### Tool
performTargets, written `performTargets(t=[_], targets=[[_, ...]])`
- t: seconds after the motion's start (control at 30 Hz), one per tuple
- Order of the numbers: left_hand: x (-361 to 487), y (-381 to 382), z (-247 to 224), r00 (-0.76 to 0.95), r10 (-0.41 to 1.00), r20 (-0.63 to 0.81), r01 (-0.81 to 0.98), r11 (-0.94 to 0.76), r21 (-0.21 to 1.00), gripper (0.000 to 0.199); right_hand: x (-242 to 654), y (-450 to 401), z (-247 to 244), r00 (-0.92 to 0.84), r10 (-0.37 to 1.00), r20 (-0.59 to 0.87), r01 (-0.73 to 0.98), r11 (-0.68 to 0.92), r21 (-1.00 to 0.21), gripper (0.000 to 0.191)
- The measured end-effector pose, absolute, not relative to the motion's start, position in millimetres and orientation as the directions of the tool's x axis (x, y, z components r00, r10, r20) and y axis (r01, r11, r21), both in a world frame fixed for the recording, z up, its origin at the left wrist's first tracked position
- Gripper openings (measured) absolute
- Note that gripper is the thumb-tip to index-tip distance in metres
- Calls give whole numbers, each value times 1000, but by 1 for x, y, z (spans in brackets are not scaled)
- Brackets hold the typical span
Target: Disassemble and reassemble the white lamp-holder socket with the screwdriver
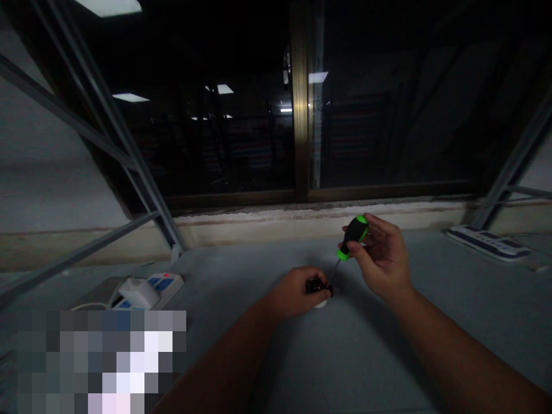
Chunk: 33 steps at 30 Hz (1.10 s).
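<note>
My right hand [382, 253] grips a screwdriver [354, 236] by its black and green handle. The thin metal shaft slants down to the left, its tip at a small dark object [317, 286]. That object is held low over the table by my left hand [297, 290], thumb and fingers closed around it. It looks black and glossy, with a whitish part below it; its exact kind is too small and dim to make out. The fingers hide part of it.
On the left, a power strip [166, 286] with a red light holds a white plug-in adapter [137, 293]. Another power strip [487, 242] lies at the right. Metal frame bars [129, 155] flank a dark window behind the grey table [345, 356]. The lower left is pixelated.
</note>
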<state>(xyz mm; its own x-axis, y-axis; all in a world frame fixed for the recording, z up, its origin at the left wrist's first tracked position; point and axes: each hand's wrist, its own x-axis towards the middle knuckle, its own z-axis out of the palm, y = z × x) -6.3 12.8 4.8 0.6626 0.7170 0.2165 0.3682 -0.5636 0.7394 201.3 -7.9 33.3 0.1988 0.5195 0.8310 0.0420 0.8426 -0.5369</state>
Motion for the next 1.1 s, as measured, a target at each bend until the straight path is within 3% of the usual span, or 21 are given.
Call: performTargets(t=[0.37,1.1], targets=[[-4,16,-3,642,747,172,339,-478,810,21,199,-15,34,202,524,828,82,833,-547,58],[-5,15,4,663,729,171,346,-501,793,23,201,-12,31,155,553,819,131,810,-572,59]])
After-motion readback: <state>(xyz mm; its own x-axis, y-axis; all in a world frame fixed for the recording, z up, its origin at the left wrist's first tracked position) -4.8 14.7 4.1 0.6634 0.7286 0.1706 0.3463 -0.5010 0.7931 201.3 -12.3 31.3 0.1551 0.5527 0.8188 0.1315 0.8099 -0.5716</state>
